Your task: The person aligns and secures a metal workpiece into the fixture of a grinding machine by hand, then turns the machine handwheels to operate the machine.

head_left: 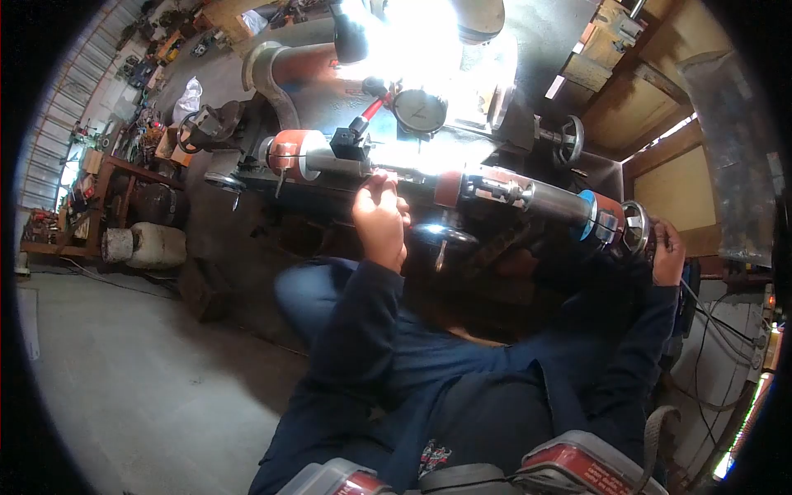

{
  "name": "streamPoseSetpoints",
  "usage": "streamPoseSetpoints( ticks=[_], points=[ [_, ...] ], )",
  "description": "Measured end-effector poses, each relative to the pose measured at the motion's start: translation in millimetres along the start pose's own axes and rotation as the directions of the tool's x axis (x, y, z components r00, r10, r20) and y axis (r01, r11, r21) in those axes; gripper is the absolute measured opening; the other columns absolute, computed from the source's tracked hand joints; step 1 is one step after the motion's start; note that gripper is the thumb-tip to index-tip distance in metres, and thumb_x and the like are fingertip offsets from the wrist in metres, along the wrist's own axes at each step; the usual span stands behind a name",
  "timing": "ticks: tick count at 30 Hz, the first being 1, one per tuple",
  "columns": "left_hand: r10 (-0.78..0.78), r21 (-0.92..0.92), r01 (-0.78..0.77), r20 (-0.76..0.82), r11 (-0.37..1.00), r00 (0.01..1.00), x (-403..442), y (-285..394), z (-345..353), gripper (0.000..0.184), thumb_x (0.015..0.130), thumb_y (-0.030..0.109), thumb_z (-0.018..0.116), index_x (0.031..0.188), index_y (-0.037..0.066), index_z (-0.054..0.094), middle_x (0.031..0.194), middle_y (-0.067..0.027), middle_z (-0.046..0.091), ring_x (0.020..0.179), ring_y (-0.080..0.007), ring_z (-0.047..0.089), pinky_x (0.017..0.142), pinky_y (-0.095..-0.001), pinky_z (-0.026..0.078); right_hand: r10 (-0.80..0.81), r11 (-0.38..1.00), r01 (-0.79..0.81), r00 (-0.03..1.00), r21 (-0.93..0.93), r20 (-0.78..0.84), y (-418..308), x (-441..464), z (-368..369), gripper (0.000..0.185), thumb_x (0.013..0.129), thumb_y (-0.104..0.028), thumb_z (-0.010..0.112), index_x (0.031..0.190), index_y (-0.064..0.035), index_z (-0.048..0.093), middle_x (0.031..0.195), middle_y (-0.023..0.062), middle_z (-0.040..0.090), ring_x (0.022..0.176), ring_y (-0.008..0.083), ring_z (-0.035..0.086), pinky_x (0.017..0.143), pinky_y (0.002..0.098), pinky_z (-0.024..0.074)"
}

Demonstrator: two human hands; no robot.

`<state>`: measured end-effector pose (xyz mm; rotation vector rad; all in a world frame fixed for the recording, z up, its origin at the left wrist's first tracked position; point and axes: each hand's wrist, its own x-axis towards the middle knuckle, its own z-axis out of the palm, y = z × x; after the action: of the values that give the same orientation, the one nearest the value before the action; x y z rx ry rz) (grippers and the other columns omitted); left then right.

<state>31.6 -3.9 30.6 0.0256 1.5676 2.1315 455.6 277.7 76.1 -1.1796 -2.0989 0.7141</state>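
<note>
My left hand (380, 219) reaches up to the middle of a horizontal machine, its fingertips pinched at the glare-lit part between the two orange-banded ends; what they hold is too small to make out. Just above it sit a black block (351, 144) and a red-handled piece (373, 111), beside a round dial (419, 110). To the left is an orange and silver cylinder (294, 155). On the right, a silver cylinder (559, 205) leads to a handwheel (635, 228). My right hand (669, 252) is at that wheel's right rim, fingers curled against it.
A bright lamp glare (421, 33) washes out the top centre. A crank wheel (445, 234) juts toward me below the machine. Another handwheel (569, 140) stands at the back right. Cluttered shelving (99, 206) and a pale cylinder (157, 245) are at the left.
</note>
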Motion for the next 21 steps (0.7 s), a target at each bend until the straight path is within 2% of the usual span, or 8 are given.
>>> streamPoseSetpoints(
  ticks=[5, 8, 11, 13, 15, 17, 20, 21],
  points=[
    [0.008, 0.014, -0.008, 0.002, 1.000, 1.000, -0.4, -0.9, -0.5, 0.015, 0.102, 0.013, 0.056, 0.111, 0.002, 0.058, 0.090, -0.0028, 0.060, 0.060, -0.0072, 0.052, 0.046, -0.0218, 0.041, 0.008, 1.000, -0.009, 1.000, 0.018, 0.021, 1.8, 16.2, 10.4, 0.029, 0.105, -0.024, 0.055, 0.110, 0.0008, 0.069, 0.101, 0.0069, 0.071, 0.099, 0.0141, 0.063, 0.090, 0.0285, 0.0489],
    [0.005, 0.014, -0.004, -0.011, 1.000, 1.000, 2.4, -3.8, -2.7, 0.015, 0.103, 0.016, 0.056, 0.108, 0.002, 0.058, 0.089, -0.0027, 0.059, 0.059, -0.0075, 0.052, 0.046, -0.0222, 0.041, 0.113, 0.988, -0.117, 0.993, 0.102, 0.042, 16.1, 24.8, 20.3, 0.033, 0.105, -0.029, 0.054, 0.110, -0.0003, 0.069, 0.100, 0.0062, 0.070, 0.095, 0.0128, 0.063, 0.086, 0.0288, 0.0503],
    [0.000, 0.004, 0.000, -0.028, 1.000, 1.000, 4.6, -6.3, -3.9, 0.015, 0.103, 0.018, 0.056, 0.105, 0.003, 0.058, 0.087, -0.0021, 0.058, 0.059, -0.0077, 0.052, 0.045, -0.0224, 0.041, 0.066, 0.986, -0.084, 0.990, 0.144, 0.125, 34.1, 31.3, 28.3, 0.033, 0.106, -0.030, 0.051, 0.109, -0.0015, 0.069, 0.098, 0.0050, 0.070, 0.091, 0.0122, 0.063, 0.083, 0.0286, 0.0513],
    [-0.004, -0.003, 0.004, -0.044, 1.000, 0.999, 4.6, -6.1, -3.3, 0.015, 0.103, 0.018, 0.056, 0.103, 0.004, 0.058, 0.085, -0.0015, 0.057, 0.059, -0.0078, 0.052, 0.045, -0.0224, 0.041, 0.034, 0.944, -0.092, 0.983, 0.318, 0.182, 51.1, 33.5, 39.4, 0.034, 0.105, -0.029, 0.050, 0.108, -0.0010, 0.069, 0.098, 0.0047, 0.070, 0.089, 0.0130, 0.064, 0.081, 0.0296, 0.0516],
    [-0.009, -0.008, 0.008, -0.067, 1.000, 0.998, 4.4, -4.7, -2.0, 0.015, 0.103, 0.019, 0.056, 0.103, 0.004, 0.058, 0.084, -0.0008, 0.056, 0.058, -0.0078, 0.052, 0.046, -0.0222, 0.040, -0.004, 0.969, -0.055, 0.972, 0.242, 0.237, 53.1, 30.9, 38.2, 0.033, 0.103, -0.028, 0.051, 0.108, -0.0005, 0.069, 0.097, 0.0053, 0.071, 0.088, 0.0145, 0.065, 0.079, 0.0309, 0.0519],
    [-0.010, -0.011, 0.010, -0.056, 1.000, 0.998, 4.0, -4.0, -2.1, 0.015, 0.103, 0.019, 0.056, 0.104, 0.004, 0.057, 0.084, -0.0003, 0.056, 0.058, -0.0076, 0.052, 0.046, -0.0218, 0.040, -0.023, 0.995, 0.052, 0.953, -0.087, 0.302, 12.0, 19.3, 31.8, 0.032, 0.101, -0.027, 0.054, 0.109, 0.0001, 0.069, 0.097, 0.0069, 0.072, 0.089, 0.0165, 0.066, 0.078, 0.0325, 0.0521],
    [-0.020, -0.002, 0.020, -0.047, 1.000, 0.999, 3.4, -3.8, -2.4, 0.014, 0.103, 0.019, 0.057, 0.105, 0.005, 0.057, 0.083, 0.0004, 0.055, 0.058, -0.0072, 0.052, 0.046, -0.0213, 0.040, 0.140, 0.976, -0.194, 0.907, 0.100, 0.398, 37.4, 15.3, 36.0, 0.032, 0.098, -0.029, 0.058, 0.111, -0.0011, 0.069, 0.097, 0.0103, 0.072, 0.088, 0.0186, 0.067, 0.076, 0.0355, 0.0519],
    [-0.024, 0.002, 0.024, -0.045, 1.000, 0.999, 3.5, -4.2, -2.4, 0.014, 0.103, 0.019, 0.057, 0.105, 0.005, 0.057, 0.083, 0.0007, 0.055, 0.058, -0.0070, 0.053, 0.046, -0.0212, 0.040, 0.130, 0.974, -0.190, 0.915, 0.123, 0.382, 44.0, 9.8, 36.3, 0.031, 0.097, -0.028, 0.058, 0.111, -0.0016, 0.069, 0.097, 0.0116, 0.072, 0.089, 0.0202, 0.067, 0.077, 0.0360, 0.0519]
  ],
)
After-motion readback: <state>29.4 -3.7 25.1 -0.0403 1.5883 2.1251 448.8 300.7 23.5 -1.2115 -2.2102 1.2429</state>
